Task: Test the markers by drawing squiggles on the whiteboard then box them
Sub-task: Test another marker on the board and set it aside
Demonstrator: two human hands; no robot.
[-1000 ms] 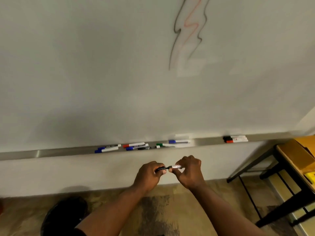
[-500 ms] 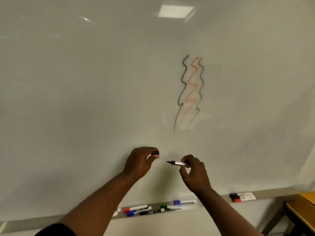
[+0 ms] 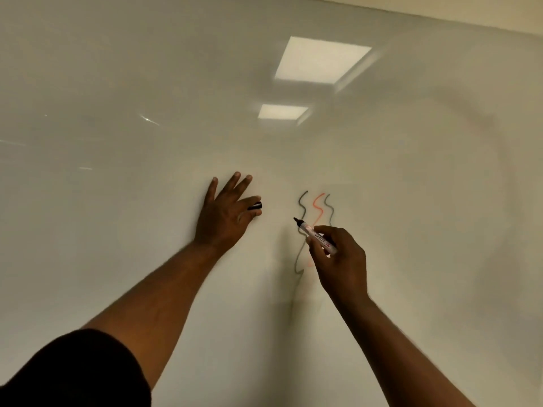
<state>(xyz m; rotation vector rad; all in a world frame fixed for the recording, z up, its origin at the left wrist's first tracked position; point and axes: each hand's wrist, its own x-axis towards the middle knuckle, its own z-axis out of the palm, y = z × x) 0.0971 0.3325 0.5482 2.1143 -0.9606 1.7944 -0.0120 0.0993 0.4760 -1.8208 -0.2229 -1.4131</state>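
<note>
The right hand (image 3: 338,257) has its grip around an uncapped marker (image 3: 316,235), tip aimed left of the squiggles (image 3: 316,212) to draw another; the left hand (image 3: 226,212) pinches the cap (image 3: 255,206), fingers splayed, bracing on the whiteboard (image 3: 117,113).

A glossy pale grey-white wall panel (image 3: 117,83) fills nearly everything ahead. Two bright rectangular ceiling-light reflections (image 3: 320,60) sit on its sheen, the smaller one just below the larger. Above and right of the larger reflection, a strip of matte beige wall (image 3: 499,10) runs along the panel's top edge.

Both hands have risen to the squiggles (image 3: 315,218) at frame centre. The left hand (image 3: 226,214) now spreads flat, pinching the cap (image 3: 255,206); the tray has left view.
</note>
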